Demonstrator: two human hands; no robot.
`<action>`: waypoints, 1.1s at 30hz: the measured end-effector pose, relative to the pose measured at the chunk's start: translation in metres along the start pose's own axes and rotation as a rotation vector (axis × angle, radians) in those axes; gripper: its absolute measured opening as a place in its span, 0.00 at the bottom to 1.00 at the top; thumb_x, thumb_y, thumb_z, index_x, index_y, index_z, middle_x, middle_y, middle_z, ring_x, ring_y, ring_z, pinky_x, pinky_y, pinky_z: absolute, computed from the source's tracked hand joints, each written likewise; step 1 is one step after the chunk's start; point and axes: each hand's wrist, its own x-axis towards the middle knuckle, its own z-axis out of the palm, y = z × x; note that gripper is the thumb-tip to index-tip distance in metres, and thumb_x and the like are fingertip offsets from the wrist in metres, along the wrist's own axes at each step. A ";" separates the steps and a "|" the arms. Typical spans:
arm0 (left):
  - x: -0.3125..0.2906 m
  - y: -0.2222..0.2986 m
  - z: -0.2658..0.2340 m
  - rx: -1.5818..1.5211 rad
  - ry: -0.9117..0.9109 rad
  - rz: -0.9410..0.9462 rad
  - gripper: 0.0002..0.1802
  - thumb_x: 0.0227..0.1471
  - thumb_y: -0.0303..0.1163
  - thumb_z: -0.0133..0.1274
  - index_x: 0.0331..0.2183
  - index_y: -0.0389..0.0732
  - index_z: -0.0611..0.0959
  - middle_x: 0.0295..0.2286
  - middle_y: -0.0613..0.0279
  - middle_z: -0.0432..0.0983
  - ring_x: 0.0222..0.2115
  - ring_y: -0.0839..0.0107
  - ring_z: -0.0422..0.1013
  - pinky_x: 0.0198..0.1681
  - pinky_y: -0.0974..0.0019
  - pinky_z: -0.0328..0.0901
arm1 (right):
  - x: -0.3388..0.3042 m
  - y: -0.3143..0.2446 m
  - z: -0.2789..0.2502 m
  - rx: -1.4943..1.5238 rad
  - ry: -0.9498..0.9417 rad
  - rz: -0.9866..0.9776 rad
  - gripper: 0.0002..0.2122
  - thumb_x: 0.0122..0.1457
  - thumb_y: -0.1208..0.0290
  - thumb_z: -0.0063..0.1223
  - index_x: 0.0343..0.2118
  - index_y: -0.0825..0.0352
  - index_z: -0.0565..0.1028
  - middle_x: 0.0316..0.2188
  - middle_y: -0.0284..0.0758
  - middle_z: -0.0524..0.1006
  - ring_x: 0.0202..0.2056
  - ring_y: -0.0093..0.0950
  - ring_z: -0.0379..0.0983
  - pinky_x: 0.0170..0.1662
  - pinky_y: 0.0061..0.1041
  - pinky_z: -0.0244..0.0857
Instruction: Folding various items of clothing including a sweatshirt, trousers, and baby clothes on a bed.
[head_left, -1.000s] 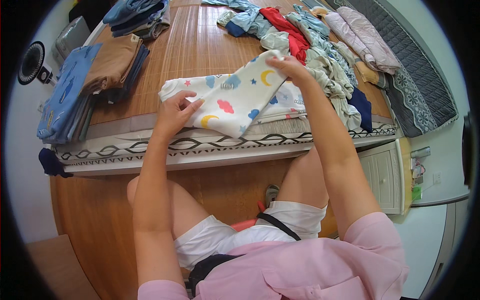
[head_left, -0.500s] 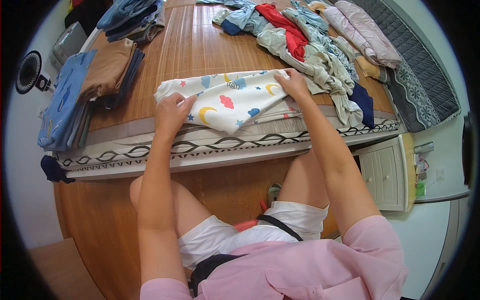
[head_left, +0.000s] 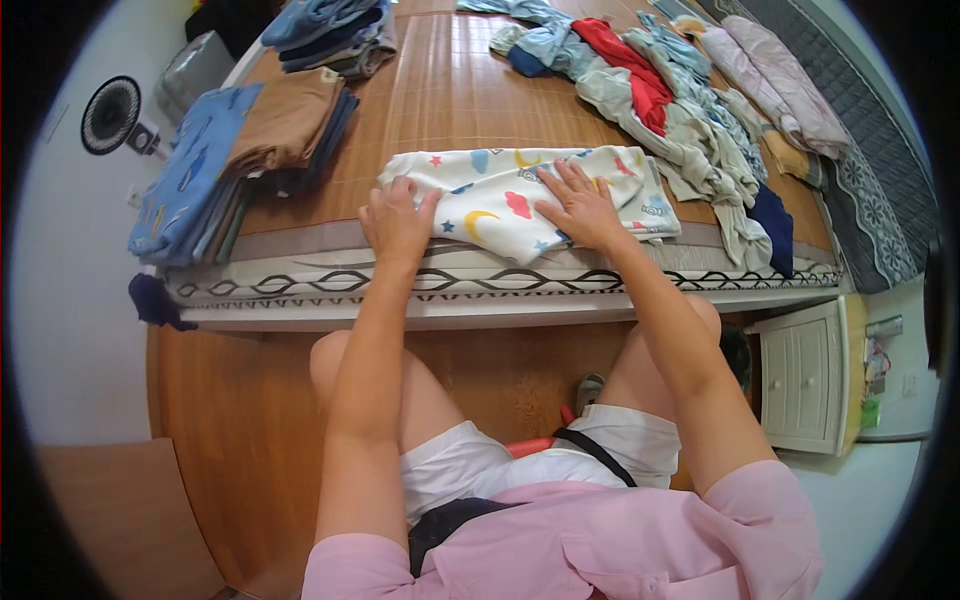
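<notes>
A white printed cloth [head_left: 500, 205] with yellow moons, blue stars and pink clouds lies folded at the near edge of the bed; its exact kind is hard to make out. My left hand [head_left: 398, 222] rests on its left end, fingers bent and thumb apart. Flat on the right part lies my right hand [head_left: 585, 207], fingers spread and pressing the fabric. Under the top fold, another layer of similar print shows at the right.
Folded clothes stand at the left: a blue stack [head_left: 190, 170], a brown folded piece [head_left: 285, 120] and a dark pile [head_left: 335, 45]. A loose heap of clothes [head_left: 690, 150] spreads at the right. A fan [head_left: 112, 115] is far left, a white cabinet [head_left: 803, 375] right.
Both hands have let go of their pinch on the cloth. My right hand has moved in from its right corner and now lies flat on top. The view has shifted left.
</notes>
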 end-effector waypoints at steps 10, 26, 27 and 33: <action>-0.011 -0.011 -0.032 -0.225 -0.194 -0.318 0.38 0.44 0.55 0.60 0.41 0.27 0.74 0.35 0.41 0.76 0.37 0.50 0.74 0.42 0.54 0.66 | -0.020 -0.090 -0.004 0.181 0.171 -0.202 0.37 0.57 0.38 0.39 0.64 0.59 0.54 0.66 0.40 0.51 0.67 0.38 0.43 0.64 0.52 0.36; -0.002 0.011 -0.012 -1.296 -0.184 -0.873 0.15 0.41 0.30 0.58 0.35 0.38 0.78 0.27 0.61 0.74 0.24 0.73 0.70 0.26 0.70 0.65 | -0.035 -0.082 -0.007 0.240 0.027 -0.153 0.43 0.55 0.36 0.40 0.64 0.67 0.51 0.66 0.41 0.48 0.67 0.35 0.40 0.66 0.50 0.31; -0.003 0.020 -0.014 -1.307 -0.130 -0.850 0.17 0.42 0.25 0.54 0.39 0.35 0.77 0.30 0.60 0.75 0.27 0.72 0.72 0.32 0.69 0.67 | -0.041 -0.080 -0.001 0.259 0.155 -0.182 0.43 0.55 0.37 0.42 0.63 0.69 0.52 0.66 0.42 0.49 0.67 0.36 0.40 0.66 0.49 0.32; 0.006 0.086 -0.011 -1.064 0.140 -0.261 0.14 0.44 0.21 0.51 0.38 0.32 0.76 0.33 0.59 0.76 0.32 0.72 0.73 0.36 0.68 0.68 | -0.064 -0.064 0.021 0.261 0.240 -0.220 0.42 0.53 0.41 0.48 0.62 0.71 0.55 0.64 0.42 0.53 0.66 0.37 0.45 0.65 0.47 0.36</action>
